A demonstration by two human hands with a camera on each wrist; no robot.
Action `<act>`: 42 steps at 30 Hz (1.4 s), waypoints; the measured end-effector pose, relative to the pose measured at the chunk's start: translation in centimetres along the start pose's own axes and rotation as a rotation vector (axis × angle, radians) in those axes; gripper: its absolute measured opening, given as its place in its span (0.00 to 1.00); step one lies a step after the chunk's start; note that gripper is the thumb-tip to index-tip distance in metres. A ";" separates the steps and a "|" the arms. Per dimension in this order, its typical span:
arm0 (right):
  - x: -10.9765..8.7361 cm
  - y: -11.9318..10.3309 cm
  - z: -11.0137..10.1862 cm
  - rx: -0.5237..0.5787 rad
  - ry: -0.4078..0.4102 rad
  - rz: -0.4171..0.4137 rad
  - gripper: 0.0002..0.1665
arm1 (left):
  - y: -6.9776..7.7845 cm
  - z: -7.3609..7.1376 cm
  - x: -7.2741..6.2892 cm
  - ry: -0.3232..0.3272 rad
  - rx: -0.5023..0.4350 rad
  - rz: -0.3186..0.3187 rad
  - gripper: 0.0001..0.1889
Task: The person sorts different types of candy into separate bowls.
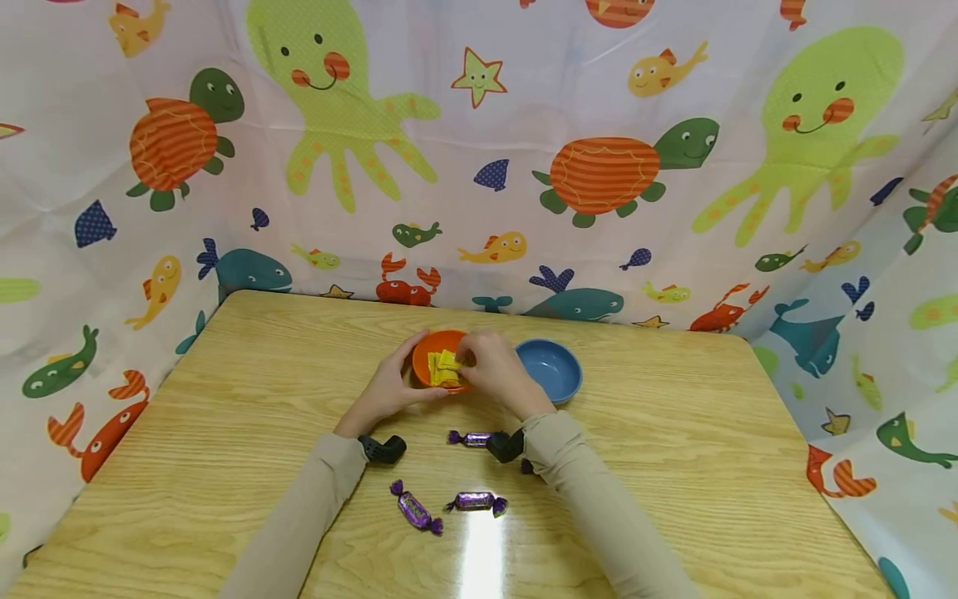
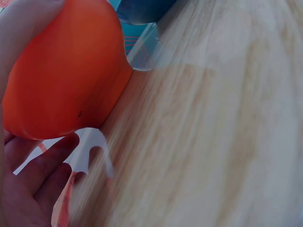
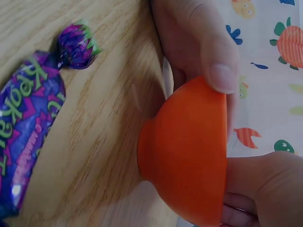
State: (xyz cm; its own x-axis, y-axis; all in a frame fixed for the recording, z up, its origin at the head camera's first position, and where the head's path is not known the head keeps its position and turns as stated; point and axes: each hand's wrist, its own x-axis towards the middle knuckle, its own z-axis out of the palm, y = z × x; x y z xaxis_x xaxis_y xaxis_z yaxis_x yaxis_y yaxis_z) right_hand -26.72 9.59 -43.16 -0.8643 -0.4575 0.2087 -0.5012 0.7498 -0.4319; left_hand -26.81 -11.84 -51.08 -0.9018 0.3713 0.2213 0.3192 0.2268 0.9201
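Note:
An orange bowl (image 1: 421,366) stands on the table with several yellow-wrapped candies (image 1: 446,366) inside. My left hand (image 1: 389,386) holds it from the left, thumb along the near rim and fingers round the far side; the left wrist view shows the bowl's orange wall (image 2: 71,71) beside those fingers. My right hand (image 1: 496,368) reaches over the right rim, its fingertips pinching a yellow candy at the top of the pile. In the right wrist view the right hand's (image 3: 267,184) fingertips are hidden behind the bowl. A blue bowl (image 1: 552,373) sits just to the right.
Purple twist-wrapped candies lie nearer me: one (image 1: 416,510) on the left, one (image 1: 475,501) in the middle, and another (image 1: 471,438) close below the orange bowl. One more is mostly covered by my right sleeve (image 1: 569,466). A patterned curtain (image 1: 479,225) hangs behind the table.

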 end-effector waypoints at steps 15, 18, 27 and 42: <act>0.0 0.3 0.2 -0.043 -0.042 -0.026 0.05 | 0.0 0.0 -0.1 -0.005 0.011 0.012 0.54; 0.0 0.3 0.1 -0.025 -0.047 -0.047 0.07 | 0.1 0.0 -0.1 -0.009 0.006 0.000 0.54; 0.3 0.4 0.0 -0.041 -0.069 -0.150 0.08 | 2.6 -0.1 -0.4 -0.026 0.048 -0.019 0.52; 0.1 0.0 -0.7 -0.006 -0.095 -0.117 0.10 | 3.9 -0.3 -0.9 -0.035 0.043 -0.011 0.52</act>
State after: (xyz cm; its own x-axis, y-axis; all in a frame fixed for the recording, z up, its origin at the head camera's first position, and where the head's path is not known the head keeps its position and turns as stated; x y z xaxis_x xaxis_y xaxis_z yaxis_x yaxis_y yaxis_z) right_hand -26.85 9.91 -42.57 -0.7922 -0.5851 0.1734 -0.5990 0.6912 -0.4042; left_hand -24.86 -11.55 -47.62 -0.8945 0.4000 0.1995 0.3225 0.2687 0.9076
